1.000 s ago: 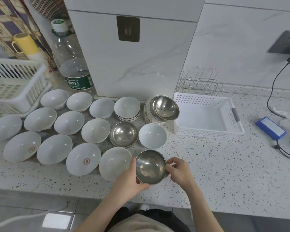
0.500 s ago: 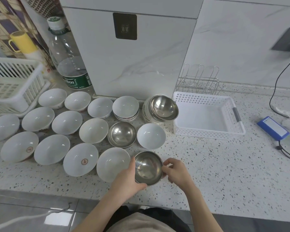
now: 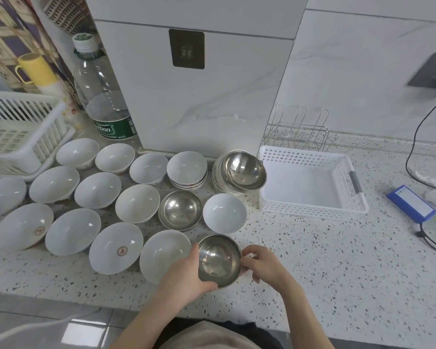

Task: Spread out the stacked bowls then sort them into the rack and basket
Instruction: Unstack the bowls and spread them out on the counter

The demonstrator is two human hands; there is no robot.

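Observation:
A steel bowl (image 3: 219, 260) sits low at the counter's front, held on both sides: my left hand (image 3: 184, 275) grips its left rim and my right hand (image 3: 262, 265) its right rim. Several white bowls (image 3: 116, 248) lie spread in rows to the left. Another steel bowl (image 3: 180, 210) rests among them. A tilted stack of steel bowls (image 3: 242, 171) stands at the back beside a short stack of white bowls (image 3: 186, 170). The white perforated basket (image 3: 312, 210) is to the right, with a wire rack (image 3: 297, 132) behind it.
A white slatted crate (image 3: 18, 137) and a large water bottle (image 3: 103, 96) stand at the back left, with a yellow mug (image 3: 35, 69) behind. A blue box (image 3: 410, 202) and black cables (image 3: 433, 238) lie at the far right. The speckled counter's edge (image 3: 111, 295) runs just below my hands.
Both hands stay on the steel bowl, which has settled slightly lower toward the counter. The view has shifted a little; the other bowls have not moved.

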